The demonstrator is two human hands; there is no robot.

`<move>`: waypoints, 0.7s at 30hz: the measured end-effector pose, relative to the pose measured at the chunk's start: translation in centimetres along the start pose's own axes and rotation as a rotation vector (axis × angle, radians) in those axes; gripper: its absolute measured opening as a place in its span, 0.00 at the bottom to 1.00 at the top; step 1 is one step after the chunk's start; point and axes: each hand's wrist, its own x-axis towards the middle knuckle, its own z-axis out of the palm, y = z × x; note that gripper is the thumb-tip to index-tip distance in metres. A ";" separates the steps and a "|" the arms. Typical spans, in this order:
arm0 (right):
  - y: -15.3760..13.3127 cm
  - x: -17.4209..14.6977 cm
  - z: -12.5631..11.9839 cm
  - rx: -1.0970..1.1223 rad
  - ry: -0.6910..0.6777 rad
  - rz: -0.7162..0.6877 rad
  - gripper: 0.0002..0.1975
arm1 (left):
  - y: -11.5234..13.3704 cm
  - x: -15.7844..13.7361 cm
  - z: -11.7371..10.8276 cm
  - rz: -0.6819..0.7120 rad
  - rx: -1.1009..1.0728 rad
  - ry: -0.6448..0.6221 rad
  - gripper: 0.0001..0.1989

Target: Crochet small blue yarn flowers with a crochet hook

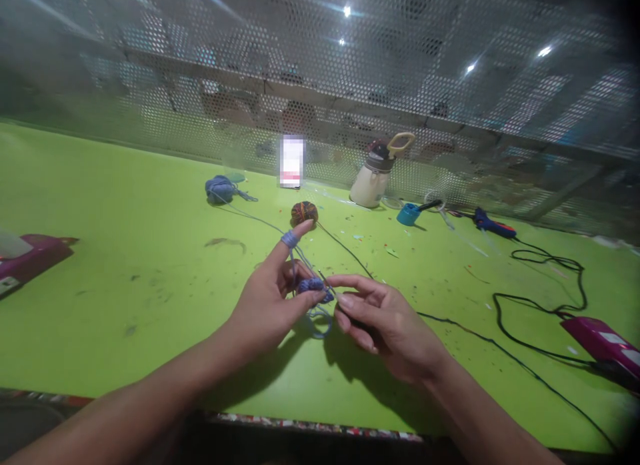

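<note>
My left hand [273,291] pinches a small blue crochet piece [311,286] between thumb and fingers, its index finger raised with blue yarn [289,239] wound round it. My right hand [383,318] grips a thin crochet hook [327,282], whose tip meets the piece. A loose loop of blue yarn [320,333] hangs beneath. From the raised finger a strand runs back to a blue yarn ball [219,189] at the far left. Just beyond that fingertip lies a dark multicoloured yarn ball [304,213].
On the green table [125,305] stand a lit phone [291,161], a cream bottle [370,183] and a blue tape roll [409,214]. A glue gun [494,223] and its black cord lie right. Magenta boxes [603,345] sit at both sides. A perforated metal panel [320,71] rises behind.
</note>
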 end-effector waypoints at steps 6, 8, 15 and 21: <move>-0.3 -0.4 0.6 -0.282 0.077 -0.124 0.15 | 0.1 -0.1 -0.1 -0.048 -0.008 -0.005 0.48; -0.3 -0.6 0.8 -0.338 0.091 -0.156 0.14 | 0.2 0.0 -0.2 -0.056 0.004 -0.022 0.50; 0.2 -0.5 0.9 -0.443 0.131 -0.170 0.13 | 0.2 0.0 -0.1 0.016 0.286 -0.008 0.48; 0.7 -0.3 1.3 -0.332 0.184 -0.118 0.16 | -1.5 -0.7 -0.1 0.314 0.446 0.073 0.36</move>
